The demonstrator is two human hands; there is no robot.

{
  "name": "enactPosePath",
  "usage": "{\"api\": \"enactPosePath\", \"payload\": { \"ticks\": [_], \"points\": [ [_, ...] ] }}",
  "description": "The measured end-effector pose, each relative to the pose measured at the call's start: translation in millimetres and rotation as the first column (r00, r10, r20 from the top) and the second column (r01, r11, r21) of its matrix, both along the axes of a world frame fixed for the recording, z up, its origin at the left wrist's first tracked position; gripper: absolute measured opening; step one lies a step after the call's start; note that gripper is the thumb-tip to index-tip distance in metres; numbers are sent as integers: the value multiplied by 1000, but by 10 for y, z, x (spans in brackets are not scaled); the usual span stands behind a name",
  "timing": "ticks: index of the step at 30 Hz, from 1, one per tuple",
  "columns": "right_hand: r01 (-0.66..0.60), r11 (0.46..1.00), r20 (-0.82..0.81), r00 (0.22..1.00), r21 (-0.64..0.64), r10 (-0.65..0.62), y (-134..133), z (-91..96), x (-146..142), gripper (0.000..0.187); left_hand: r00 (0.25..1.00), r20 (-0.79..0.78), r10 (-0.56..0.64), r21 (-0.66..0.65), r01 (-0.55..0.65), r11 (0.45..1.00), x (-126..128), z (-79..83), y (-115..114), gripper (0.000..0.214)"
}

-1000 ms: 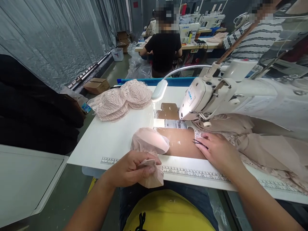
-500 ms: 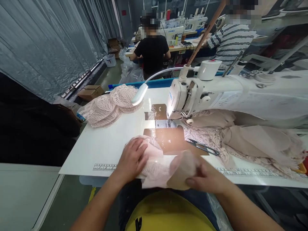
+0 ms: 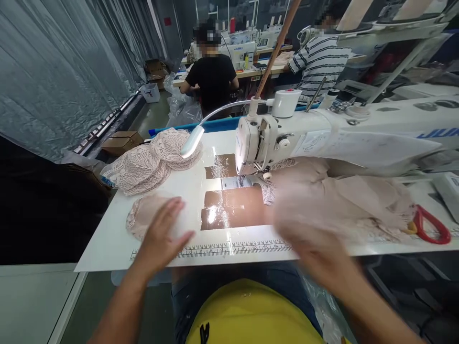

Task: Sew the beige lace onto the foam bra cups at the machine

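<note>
White tabletop [image 3: 107,243] fills the space before me, a printed ruler [image 3: 247,247] along its near edge, I suppose for checking lengths close by; its numbers are too small to read; my left hand [image 3: 161,236] is spread, fingers [image 3: 174,208] loose and gripping nothing that I can see, over the near side of a small cloth piece [image 3: 139,215]; that piece lies at my left, probably to stay clear of the sewing machine [image 3: 322,131]; my right hand [image 3: 315,248] is a blur against the pale cloth [image 3: 366,196] heaped on the right, and whether it grasps any I cannot tell.

Brown tape [image 3: 233,205] covers the table in front of the machine, perhaps so fabric slides; a red handle [image 3: 419,223] sits by the heap, likely for easy reach; lace pieces [image 3: 139,165] are stacked past the small one, and the lamp [image 3: 192,142] bends low, seemingly to light the sewing; the machine's blue lettering [image 3: 439,133] starts "JU", the rest unclear, and writing on its paper [image 3: 358,148] is illegible; farther off, a person in black [image 3: 211,79] and a person in stripes [image 3: 321,64] are near a second machine [image 3: 244,53] marked "JUKI".
</note>
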State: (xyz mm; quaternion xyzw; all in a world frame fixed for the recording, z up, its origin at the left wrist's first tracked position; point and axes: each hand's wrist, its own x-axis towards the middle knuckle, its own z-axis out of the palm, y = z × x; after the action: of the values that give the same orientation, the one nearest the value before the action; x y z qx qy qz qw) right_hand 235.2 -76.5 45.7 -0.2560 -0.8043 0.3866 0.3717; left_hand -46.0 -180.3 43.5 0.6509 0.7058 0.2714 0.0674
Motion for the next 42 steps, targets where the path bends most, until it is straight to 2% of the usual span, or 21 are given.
{"api": "enactPosePath", "payload": {
  "ticks": [1,3,5,7,10,12,14,15,17,18,20,22,24,26,29,32,34,36,38,41,42],
  "points": [
    [-108,994,49,993,-22,108,-106,9,-11,26,981,134,-140,-61,149,987,192,53,-12,68],
    [-345,932,135,924,-113,358,-264,-3,-78,16,837,428,-341,-197,455,869,528,109,-29,76],
    [-424,897,143,887,-122,439,-323,-20,-156,10,702,616,-357,-194,575,795,736,90,-38,60],
    [-336,942,74,939,-10,336,-293,-1,-169,8,661,697,-277,-190,543,818,790,11,-56,36],
    [-79,986,-111,989,149,96,-171,90,-30,18,778,623,-80,-238,286,928,667,-127,-120,16],
    [125,978,-192,977,167,-92,-100,139,82,23,810,586,42,-260,139,956,559,-179,-172,18],
    [222,967,-133,969,121,-206,-59,136,126,20,705,707,52,-280,211,937,507,-179,-213,26],
    [181,982,-44,983,52,-179,-50,111,113,14,607,795,13,-258,319,912,510,-162,-225,30],
    [-18,975,129,991,-220,48,-49,24,37,4,390,916,-90,-135,511,849,563,-104,-231,36],
    [-133,911,150,967,-390,205,-58,-28,-13,9,314,940,-132,-72,563,824,604,-70,-225,41],
    [-326,685,32,890,-652,454,-83,-126,-106,19,238,958,-162,-12,596,803,683,-9,-200,57],
    [-463,489,-148,820,-739,553,-104,-192,-163,23,195,973,-124,-18,599,801,727,30,-165,76],
    [-552,412,-257,772,-725,581,-103,-221,-180,22,145,984,-103,-7,613,790,716,48,-121,95],
    [-602,397,-294,738,-692,607,-72,-221,-175,24,102,986,-133,39,632,774,653,58,-61,103],
    [-679,342,-304,645,-650,701,9,-183,-178,23,138,964,-227,93,625,775,518,79,83,86],
    [-739,306,-317,571,-601,757,83,-112,-219,22,341,884,-321,51,611,790,447,109,280,73],
    [-758,278,-336,544,-591,769,114,-65,-247,22,447,807,-386,-15,668,744,464,122,411,68],
    [-752,259,-338,539,-606,771,137,-39,-253,21,452,785,-424,-70,745,663,510,117,524,54],
    [-704,283,-303,584,-652,753,159,-42,-232,24,415,828,-376,-100,770,630,546,97,605,33],
    [-602,344,-230,676,-721,700,204,-78,-171,32,432,852,-296,-109,699,707,535,90,651,29],
    [-562,389,-193,715,-730,672,221,-88,-151,30,449,838,-311,-85,670,737,518,109,641,30]
  ]
}}
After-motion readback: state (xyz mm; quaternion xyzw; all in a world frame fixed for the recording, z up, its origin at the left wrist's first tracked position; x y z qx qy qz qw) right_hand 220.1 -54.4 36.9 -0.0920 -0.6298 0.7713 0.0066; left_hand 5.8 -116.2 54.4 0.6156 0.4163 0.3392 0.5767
